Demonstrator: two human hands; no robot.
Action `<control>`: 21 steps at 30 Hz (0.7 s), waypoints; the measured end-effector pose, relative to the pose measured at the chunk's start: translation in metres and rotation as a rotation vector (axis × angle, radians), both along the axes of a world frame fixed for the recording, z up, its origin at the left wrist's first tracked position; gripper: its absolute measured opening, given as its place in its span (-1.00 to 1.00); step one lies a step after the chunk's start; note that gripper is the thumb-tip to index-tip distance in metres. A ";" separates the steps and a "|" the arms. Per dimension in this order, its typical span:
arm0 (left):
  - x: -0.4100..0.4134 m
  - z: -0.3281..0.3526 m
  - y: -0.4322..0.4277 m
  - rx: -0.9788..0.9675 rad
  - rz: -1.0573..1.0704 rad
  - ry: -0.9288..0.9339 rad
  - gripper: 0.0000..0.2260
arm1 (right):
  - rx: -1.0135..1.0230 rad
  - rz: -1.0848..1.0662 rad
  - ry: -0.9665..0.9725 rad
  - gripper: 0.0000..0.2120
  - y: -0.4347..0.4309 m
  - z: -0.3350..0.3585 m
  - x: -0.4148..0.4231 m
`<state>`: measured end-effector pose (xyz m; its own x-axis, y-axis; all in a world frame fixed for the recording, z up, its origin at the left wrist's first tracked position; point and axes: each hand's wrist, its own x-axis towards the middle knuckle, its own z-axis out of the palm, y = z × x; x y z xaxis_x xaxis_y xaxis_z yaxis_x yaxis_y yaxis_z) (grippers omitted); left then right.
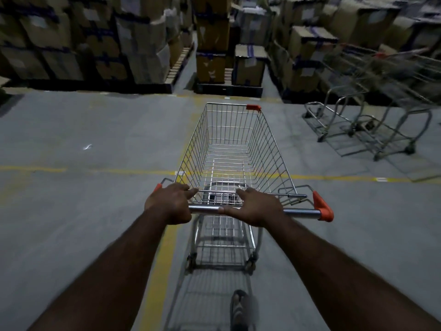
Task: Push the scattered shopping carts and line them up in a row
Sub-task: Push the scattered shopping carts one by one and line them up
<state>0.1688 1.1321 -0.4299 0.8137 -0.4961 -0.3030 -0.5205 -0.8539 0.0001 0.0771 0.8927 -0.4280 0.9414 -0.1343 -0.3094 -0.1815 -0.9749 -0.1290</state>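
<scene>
An empty wire shopping cart [229, 144] with orange corner caps stands straight ahead of me on the grey floor. My left hand [170, 203] grips the left part of its chrome handle bar [300, 213]. My right hand [256, 206] holds the middle of the same bar, thumb under it and fingers over the top. At the far right stand other carts [372, 96], nested together and blurred, their basket ends pointing left.
Stacks of cardboard boxes on pallets [100, 44] line the back, with narrow aisles between them [188, 60]. Yellow floor lines [33, 168] cross under the cart and run toward me. My foot [239, 306] shows behind the cart. Open floor lies to the left.
</scene>
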 end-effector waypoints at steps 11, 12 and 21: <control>0.155 0.001 -0.128 -0.025 -0.057 -0.019 -0.27 | 0.007 -0.078 -0.051 0.17 -0.121 -0.008 0.144; 0.169 0.001 -0.140 -0.021 -0.058 -0.019 -0.27 | 0.007 -0.080 -0.045 0.17 -0.132 -0.006 0.157; 0.286 0.002 -0.227 -0.016 -0.058 -0.014 -0.26 | 0.019 -0.085 -0.057 0.20 -0.219 -0.006 0.278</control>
<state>0.4547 0.9051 -0.4279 0.7878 -0.5468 -0.2834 -0.5688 -0.8225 0.0058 0.3551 0.6737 -0.4342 0.9431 -0.2091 -0.2587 -0.2553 -0.9535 -0.1602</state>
